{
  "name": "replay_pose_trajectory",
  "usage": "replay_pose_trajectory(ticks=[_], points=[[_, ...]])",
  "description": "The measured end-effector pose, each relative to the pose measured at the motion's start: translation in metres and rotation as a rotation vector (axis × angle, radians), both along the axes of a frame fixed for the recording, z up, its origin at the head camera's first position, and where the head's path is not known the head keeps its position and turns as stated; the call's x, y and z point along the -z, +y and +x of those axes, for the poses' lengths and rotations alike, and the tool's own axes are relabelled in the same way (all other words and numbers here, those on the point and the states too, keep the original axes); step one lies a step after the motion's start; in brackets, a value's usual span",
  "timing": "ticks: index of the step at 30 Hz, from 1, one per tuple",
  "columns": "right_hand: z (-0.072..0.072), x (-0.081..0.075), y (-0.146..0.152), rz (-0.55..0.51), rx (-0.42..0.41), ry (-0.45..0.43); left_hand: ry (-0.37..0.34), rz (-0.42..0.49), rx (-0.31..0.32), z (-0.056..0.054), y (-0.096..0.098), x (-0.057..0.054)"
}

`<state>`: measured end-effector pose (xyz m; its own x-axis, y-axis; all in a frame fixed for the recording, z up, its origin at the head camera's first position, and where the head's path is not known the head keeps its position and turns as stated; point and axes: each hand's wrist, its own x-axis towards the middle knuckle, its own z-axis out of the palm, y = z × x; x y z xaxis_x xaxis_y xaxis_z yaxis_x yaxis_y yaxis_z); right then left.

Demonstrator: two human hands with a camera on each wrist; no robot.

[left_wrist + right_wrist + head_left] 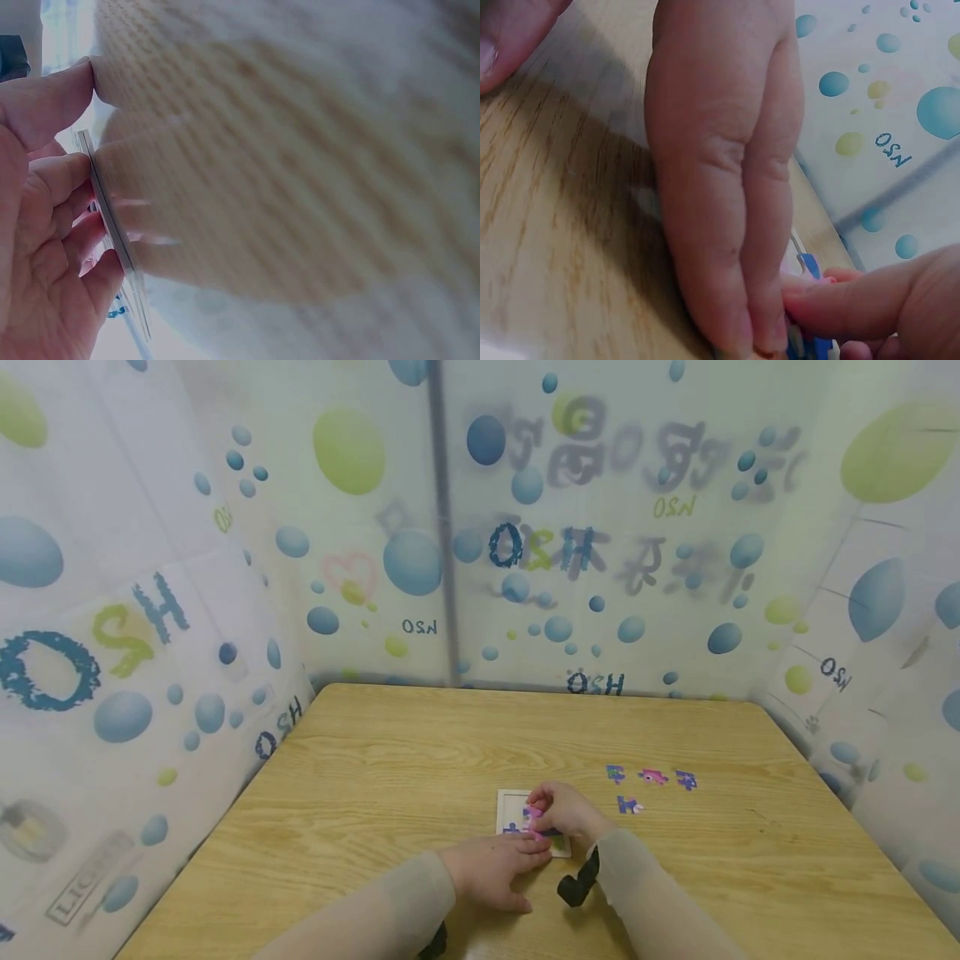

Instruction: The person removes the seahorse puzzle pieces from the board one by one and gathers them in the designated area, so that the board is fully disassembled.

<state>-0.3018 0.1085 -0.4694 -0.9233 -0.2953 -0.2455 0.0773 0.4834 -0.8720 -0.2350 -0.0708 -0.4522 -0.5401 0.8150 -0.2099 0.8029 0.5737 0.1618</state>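
A shallow square puzzle tray (501, 807) with a pale rim lies near the front of the table, holding pink, blue and green jigsaw pieces. My left hand (497, 870) presses its outstretched fingers onto the near part of the tray, with the thumb apart on the tabletop. In the left wrist view, the left fingers (71, 187) meet the tray's thin edge (112, 217). Above the tray, my right hand (568, 812) pinches a pink jigsaw piece (534, 812) between thumb and fingers. The right wrist view shows the right hand (885, 304) low beside the left fingers, which partly hide the pieces.
Several loose jigsaw pieces lie right of the tray, among them a pink piece (653, 777) and a purple one (686, 780). The wooden table (360, 760) ends at a patterned curtain (360, 543). A black strap (579, 885) hangs at the right wrist.
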Motion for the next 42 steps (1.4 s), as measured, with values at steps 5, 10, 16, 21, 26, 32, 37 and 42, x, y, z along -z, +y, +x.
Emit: replay_pose_trajectory(ticks=[5, 10, 16, 21, 26, 32, 37, 42], points=[[-0.0012, 0.0015, 0.0015, -0.017, -0.006, -0.003, -0.002, -0.004, -0.003, 0.0002, -0.0004, -0.0008], [-0.0028, 0.0016, 0.0038, 0.016, -0.027, 0.005, 0.001, -0.007, -0.002, 0.0007, 0.0006, -0.0015], [-0.0035, -0.0036, 0.0052, 0.056, -0.052, -0.005, 0.01, -0.007, -0.005, 0.0018, 0.0009, -0.0024], [-0.0029, -0.0071, 0.0055, 0.056, -0.054, -0.031, 0.008, 0.0, -0.008, 0.0013, 0.0008, -0.0014], [-0.003, -0.0065, 0.0058, 0.05, -0.063, -0.033, 0.005, -0.003, -0.007, 0.0011, 0.0007, -0.0013], [-0.0024, -0.0056, 0.0048, 0.03, -0.058, -0.04, 0.011, -0.01, -0.005, 0.0013, -0.0004, -0.0011], [-0.001, -0.0048, 0.003, 0.019, -0.036, -0.037, 0.014, -0.008, -0.002, 0.0007, -0.0002, -0.0004], [-0.0005, -0.0018, 0.0026, 0.0, 0.003, -0.033, 0.011, -0.008, -0.005, 0.0008, 0.0011, 0.0]])
